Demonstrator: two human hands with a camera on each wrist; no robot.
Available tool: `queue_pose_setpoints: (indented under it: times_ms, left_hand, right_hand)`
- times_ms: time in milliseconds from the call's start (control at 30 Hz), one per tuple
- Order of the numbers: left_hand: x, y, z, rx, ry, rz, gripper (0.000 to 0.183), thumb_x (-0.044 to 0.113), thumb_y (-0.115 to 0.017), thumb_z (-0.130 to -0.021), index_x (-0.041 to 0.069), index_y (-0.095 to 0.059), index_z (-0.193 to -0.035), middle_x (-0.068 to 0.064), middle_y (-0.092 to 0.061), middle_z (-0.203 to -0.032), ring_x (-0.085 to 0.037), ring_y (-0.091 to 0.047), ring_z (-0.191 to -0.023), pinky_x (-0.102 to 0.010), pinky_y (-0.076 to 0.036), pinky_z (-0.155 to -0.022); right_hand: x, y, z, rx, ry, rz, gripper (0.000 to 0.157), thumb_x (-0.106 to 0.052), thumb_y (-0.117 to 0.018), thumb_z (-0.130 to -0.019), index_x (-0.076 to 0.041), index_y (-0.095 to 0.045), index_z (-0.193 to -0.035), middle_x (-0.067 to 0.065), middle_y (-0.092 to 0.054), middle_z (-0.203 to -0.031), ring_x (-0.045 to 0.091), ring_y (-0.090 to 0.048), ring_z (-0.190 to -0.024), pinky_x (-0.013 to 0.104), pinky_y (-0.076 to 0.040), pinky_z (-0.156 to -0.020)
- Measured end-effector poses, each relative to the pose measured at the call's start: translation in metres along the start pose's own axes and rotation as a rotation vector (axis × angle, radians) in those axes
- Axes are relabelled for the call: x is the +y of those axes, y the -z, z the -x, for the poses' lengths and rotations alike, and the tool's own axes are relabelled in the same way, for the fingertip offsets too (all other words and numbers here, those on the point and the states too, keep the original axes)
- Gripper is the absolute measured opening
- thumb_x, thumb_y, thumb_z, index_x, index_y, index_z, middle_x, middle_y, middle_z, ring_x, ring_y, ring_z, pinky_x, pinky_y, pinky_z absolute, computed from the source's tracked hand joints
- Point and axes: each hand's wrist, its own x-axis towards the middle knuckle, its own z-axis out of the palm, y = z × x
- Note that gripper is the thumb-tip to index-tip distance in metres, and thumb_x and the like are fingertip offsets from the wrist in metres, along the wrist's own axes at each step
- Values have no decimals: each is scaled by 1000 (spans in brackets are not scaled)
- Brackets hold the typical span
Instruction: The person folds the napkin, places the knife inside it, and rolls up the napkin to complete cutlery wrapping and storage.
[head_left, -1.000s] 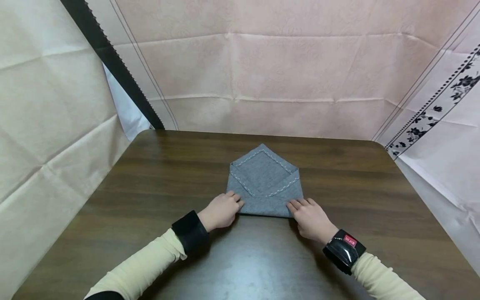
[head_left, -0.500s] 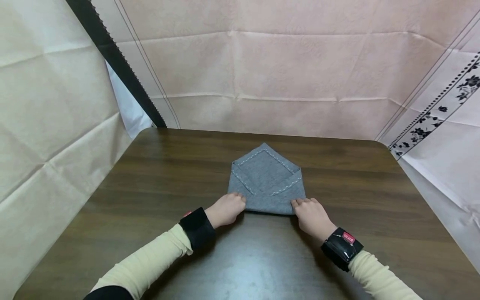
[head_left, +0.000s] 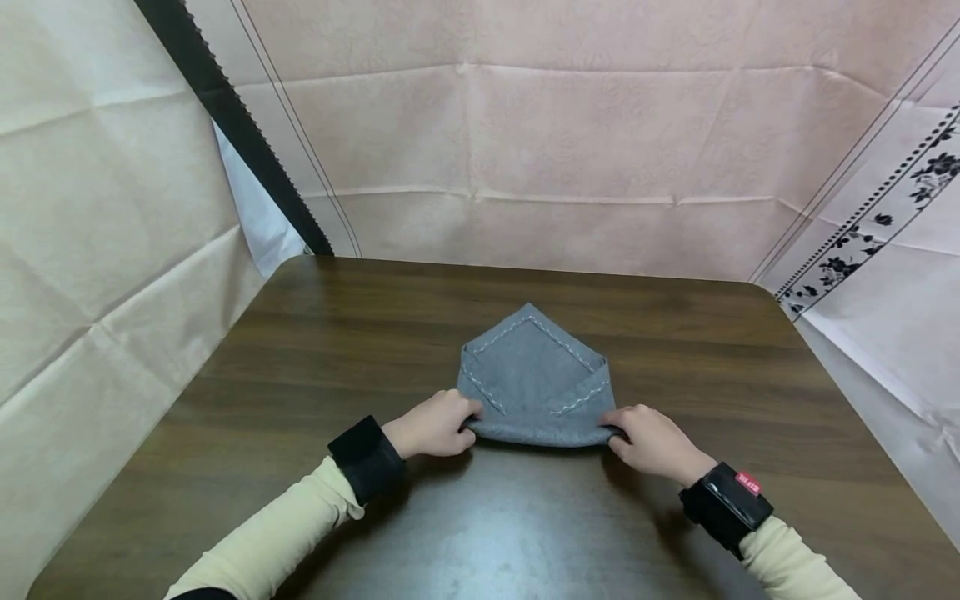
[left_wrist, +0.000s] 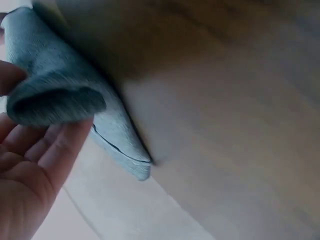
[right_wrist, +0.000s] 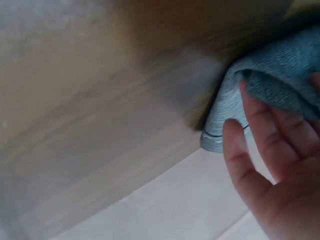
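Observation:
A folded grey-blue cloth (head_left: 536, 375) with dashed white stitching lies on the table, its pointed end facing away. Its near edge is lifted into a rounded fold. My left hand (head_left: 433, 423) pinches the near left corner between thumb and fingers. At the near right corner my right hand (head_left: 654, 442) holds the fold in the same manner. In the left wrist view the cloth (left_wrist: 55, 75) curls into a hollow roll against the fingers (left_wrist: 62, 150). The right wrist view has the cloth (right_wrist: 280, 65) bent over the fingers (right_wrist: 265, 130), with its underside showing darker.
The brown wooden table (head_left: 360, 333) has rounded far corners. Pale fabric sheets (head_left: 570, 150) hang behind it and at both sides. A black wristband (head_left: 367, 460) sits on the left wrist, another black band (head_left: 726, 507) on the right.
Both hands have gone from lying on the cloth's near corners to pinching them, slightly farther apart. The near edge has lifted and rolled, and the cloth's tip has shifted toward me.

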Motion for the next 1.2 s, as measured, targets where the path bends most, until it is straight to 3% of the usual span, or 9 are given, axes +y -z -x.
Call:
queue_pose_setpoints:
  times_ms: [133, 200, 267, 367, 467, 667, 933, 1067, 1200]
  left_hand:
    - [-9, 3, 1, 30, -30, 125, 9, 1, -53, -77, 6, -59, -79, 5, -37, -60, -3, -30, -51, -18, -29, -50]
    - [-15, 4, 1, 40, -19, 165, 13, 0, -51, -78, 5, -62, -83, 3, -51, -65, -2, -38, -55, -18, -37, -54]
    - [-20, 6, 0, 42, 8, 206, 20, -1, -49, -80, 2, -65, -92, -3, -63, -79, -6, -48, -64, -22, -44, -64]
    - [-26, 7, -2, 56, 64, 248, 24, 0, -48, -84, -1, -64, -102, -12, -65, -102, -12, -57, -86, -30, -46, -80]
    - [-31, 7, -3, 92, 100, 242, 21, 2, -50, -87, -1, -63, -103, -11, -65, -98, -14, -59, -84, -30, -47, -78]
    - [-33, 7, -7, 174, 143, 124, 10, 7, -58, -87, 2, -64, -93, -6, -65, -84, -8, -54, -65, -25, -46, -65]
    - [-25, 3, -14, 144, 276, -165, 7, 13, -64, -85, 10, -59, -87, -1, -58, -79, -13, -56, -66, -28, -46, -54]
    - [-19, 0, -17, 160, 173, -342, 5, 7, -63, -83, 10, -63, -80, -3, -53, -77, -18, -56, -70, -29, -47, -56]
    - [-10, -1, -16, 158, 39, -406, 16, 3, -58, -83, 8, -65, -69, -2, -52, -69, -16, -53, -64, -28, -46, -57]
  right_hand:
    - [8, 2, 1, -42, -10, -147, 22, 1, -52, -82, 1, -65, -100, -4, -56, -70, 2, -42, -55, 25, -40, -58]
    - [12, 3, 1, -49, -17, -212, 23, 2, -48, -84, 3, -64, -101, -6, -45, -61, 1, -33, -48, 23, -36, -55]
    - [15, 4, 0, -39, -21, -250, 24, 2, -47, -84, 6, -62, -102, -4, -47, -62, 1, -32, -48, 23, -36, -57]
    - [18, 5, 0, -10, -60, -265, 26, 2, -47, -85, 8, -60, -106, 4, -57, -74, 3, -34, -51, 25, -37, -59]
    - [20, 6, -1, 39, -110, -233, 25, 0, -50, -83, 8, -60, -105, 7, -61, -82, 5, -41, -57, 26, -38, -58]
    - [23, 7, -2, 113, -181, -182, 15, -3, -56, -82, 2, -61, -95, 3, -61, -73, 10, -50, -58, 28, -41, -52]
    - [27, -1, -11, 177, -211, -19, 10, -8, -63, -80, -4, -57, -86, -3, -53, -63, 10, -45, -52, 29, -37, -47]
    - [26, -7, -15, 250, -108, 75, 16, 1, -66, -74, -8, -52, -75, -3, -46, -65, 12, -44, -56, 28, -36, -48]
    - [24, -11, -15, 321, 51, 146, 18, 9, -64, -69, -8, -58, -70, -1, -51, -71, 16, -52, -65, 31, -44, -54]
